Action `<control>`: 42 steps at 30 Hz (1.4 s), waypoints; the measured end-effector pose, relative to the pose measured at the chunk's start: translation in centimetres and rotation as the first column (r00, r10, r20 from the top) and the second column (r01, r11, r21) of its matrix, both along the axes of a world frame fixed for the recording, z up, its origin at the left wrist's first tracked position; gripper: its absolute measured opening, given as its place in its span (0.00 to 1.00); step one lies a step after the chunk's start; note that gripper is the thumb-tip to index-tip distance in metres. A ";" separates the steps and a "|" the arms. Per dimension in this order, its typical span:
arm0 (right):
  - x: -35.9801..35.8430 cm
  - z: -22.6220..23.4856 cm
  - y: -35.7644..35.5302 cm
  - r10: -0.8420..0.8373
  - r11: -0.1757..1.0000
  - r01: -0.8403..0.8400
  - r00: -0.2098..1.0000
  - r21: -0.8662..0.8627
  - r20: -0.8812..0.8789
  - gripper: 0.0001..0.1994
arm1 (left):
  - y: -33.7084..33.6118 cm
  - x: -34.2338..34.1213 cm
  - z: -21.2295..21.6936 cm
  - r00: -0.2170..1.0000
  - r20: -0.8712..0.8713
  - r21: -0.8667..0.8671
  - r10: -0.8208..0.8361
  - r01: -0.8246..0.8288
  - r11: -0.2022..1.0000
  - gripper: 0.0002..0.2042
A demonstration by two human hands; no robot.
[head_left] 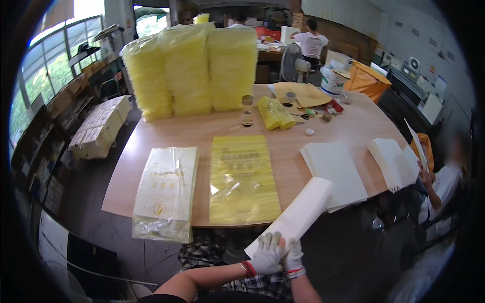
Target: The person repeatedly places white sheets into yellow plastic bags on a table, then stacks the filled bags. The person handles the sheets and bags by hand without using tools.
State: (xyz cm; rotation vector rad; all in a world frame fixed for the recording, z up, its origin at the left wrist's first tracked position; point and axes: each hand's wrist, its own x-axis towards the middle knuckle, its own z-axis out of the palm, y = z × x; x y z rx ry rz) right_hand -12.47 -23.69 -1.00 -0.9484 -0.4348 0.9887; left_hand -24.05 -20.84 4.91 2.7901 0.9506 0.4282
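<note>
Both my hands wear white gloves with red cuffs and are at the near end of a white paper sheet (298, 214), rolled or folded over lengthwise. My left hand (266, 254) is closed over its near edge with the fingers on top. Close beside it, my right hand (293, 258) grips the same end, its fingertips partly hidden. The sheet slants up to the right across the table's front edge, its far end over a stack of white sheets (338, 174). Left of it lies a pile of yellow printed plastic bags (243, 179), and farther left a stack of clear-wrapped printed packs (166, 187).
Tall stacks of yellow bags (187, 70) stand at the table's back left, near a glass jar (247, 111). Yellow rolls (275, 113), tape and a white bucket (334, 81) are farther right. A person (439, 192) sits at the right by another sheet stack (391, 164).
</note>
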 end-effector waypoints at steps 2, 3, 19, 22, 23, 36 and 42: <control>-0.3 -0.3 0.7 0.046 0.980 -0.009 0.982 -0.199 0.181 0.19 | 0.4 -0.6 2.1 0.996 0.077 -0.068 -0.040 0.045 0.997 0.29; -0.1 -0.3 1.2 0.005 0.995 0.012 0.984 -0.096 0.176 0.18 | 2.4 -0.7 3.5 0.994 0.068 -0.209 -0.089 0.101 0.973 0.28; 2.2 10.9 -0.7 0.101 0.994 0.051 -0.066 -0.098 0.993 0.16 | 23.4 -6.5 2.8 0.598 0.477 -0.878 0.644 0.298 0.374 0.14; 2.7 9.3 2.4 0.494 0.869 0.105 -0.244 -0.483 0.835 0.16 | 21.3 -3.7 2.8 0.790 0.501 -0.472 0.352 -0.092 0.877 0.12; 3.3 8.1 3.8 0.597 0.802 0.166 -0.260 -0.574 0.758 0.17 | 18.8 -1.4 2.3 0.824 0.482 -0.490 0.299 -0.029 0.871 0.12; 3.1 0.8 17.4 0.499 0.787 0.335 0.147 -0.518 0.854 0.21 | 16.7 -6.2 -7.9 0.980 0.163 0.416 -0.116 0.038 0.909 0.20; 5.9 -2.4 13.7 0.611 0.744 0.305 0.051 -0.595 0.790 0.24 | 17.3 -11.8 -9.3 0.575 0.384 -0.638 0.722 -0.400 0.658 0.12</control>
